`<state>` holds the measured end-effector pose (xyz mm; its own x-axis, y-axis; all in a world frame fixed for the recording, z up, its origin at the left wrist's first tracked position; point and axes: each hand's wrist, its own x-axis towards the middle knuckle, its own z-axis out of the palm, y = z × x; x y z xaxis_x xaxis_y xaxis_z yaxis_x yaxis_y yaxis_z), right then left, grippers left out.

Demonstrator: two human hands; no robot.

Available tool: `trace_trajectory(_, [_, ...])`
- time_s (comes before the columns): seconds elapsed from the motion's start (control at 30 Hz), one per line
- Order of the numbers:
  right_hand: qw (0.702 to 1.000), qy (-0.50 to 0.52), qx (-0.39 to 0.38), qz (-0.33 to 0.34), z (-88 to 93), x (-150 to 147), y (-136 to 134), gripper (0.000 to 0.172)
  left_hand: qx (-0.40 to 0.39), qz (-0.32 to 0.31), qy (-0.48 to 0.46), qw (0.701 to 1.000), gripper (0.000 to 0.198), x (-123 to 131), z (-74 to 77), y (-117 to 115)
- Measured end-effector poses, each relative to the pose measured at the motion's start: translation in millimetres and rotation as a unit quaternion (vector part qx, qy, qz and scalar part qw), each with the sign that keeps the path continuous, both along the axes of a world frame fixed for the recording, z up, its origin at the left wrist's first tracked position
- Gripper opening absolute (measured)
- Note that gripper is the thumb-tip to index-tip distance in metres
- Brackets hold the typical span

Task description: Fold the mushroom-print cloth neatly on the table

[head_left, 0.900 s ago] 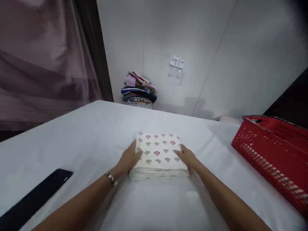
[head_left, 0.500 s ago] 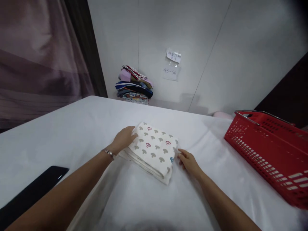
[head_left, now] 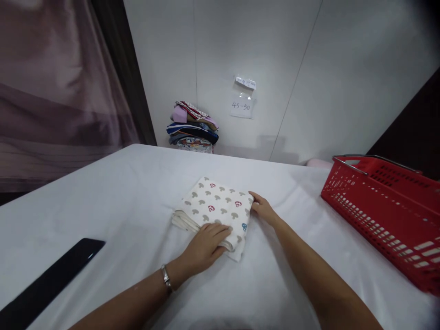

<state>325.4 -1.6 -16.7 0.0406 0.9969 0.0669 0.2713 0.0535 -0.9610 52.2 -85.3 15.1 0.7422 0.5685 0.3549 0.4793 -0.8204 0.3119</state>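
Note:
A folded white cloth (head_left: pixel 215 201) with a mushroom print in grey, red and blue lies flat on the white-covered surface. Its layers show along the near left edge. My left hand (head_left: pixel 206 245) grips the near edge, with fingers over the top and the thumb at the side by the layers. At the far right corner, my right hand (head_left: pixel 264 210) pinches the cloth between thumb and fingers; part of that grip is hidden.
A red plastic basket (head_left: pixel 381 215) with metal handles stands at the right. A dark, flat, glossy object (head_left: pixel 55 279) lies at the lower left. Folded clothes (head_left: pixel 193 128) are stacked by the wall, near a paper label (head_left: pixel 241 107) reading 45-50.
My left hand has moved from the cloth's left corner to its near edge. My right hand has shifted away from me, up to the far right corner, and taken hold there.

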Motion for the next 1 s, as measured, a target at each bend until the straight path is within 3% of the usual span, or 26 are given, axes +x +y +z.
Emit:
trace_trajectory(0.1, [1.0,0.0,0.007,-0.014,-6.9,-2,6,0.059,-0.012,0.022,-0.017,1.0,0.04,2,-2.7,1])
trace_trajectory(0.2, [0.997,-0.07,0.033,-0.032,-11.5,-3,16,0.051,-0.021,0.043,-0.032,0.998,0.034,4,-4.9,-2])
trace_trajectory(0.37, [0.989,-0.129,0.068,-0.02,-8.9,7,28,0.038,-0.021,0.041,-0.027,0.999,0.034,6,-8.4,-7])
trace_trajectory(0.6, [0.983,-0.165,0.082,0.004,-10.3,12,23,0.037,0.003,0.054,-0.007,0.999,0.032,14,-13.0,-14])
trace_trajectory(0.83, [0.981,-0.179,0.071,0.026,-6.3,17,28,0.037,-0.002,0.083,0.012,0.996,0.034,29,-8.4,-21])
trace_trajectory(1.0, [0.981,-0.175,0.086,0.005,-12.2,21,29,0.04,0.011,0.085,0.037,0.996,0.03,35,-19.2,-22])
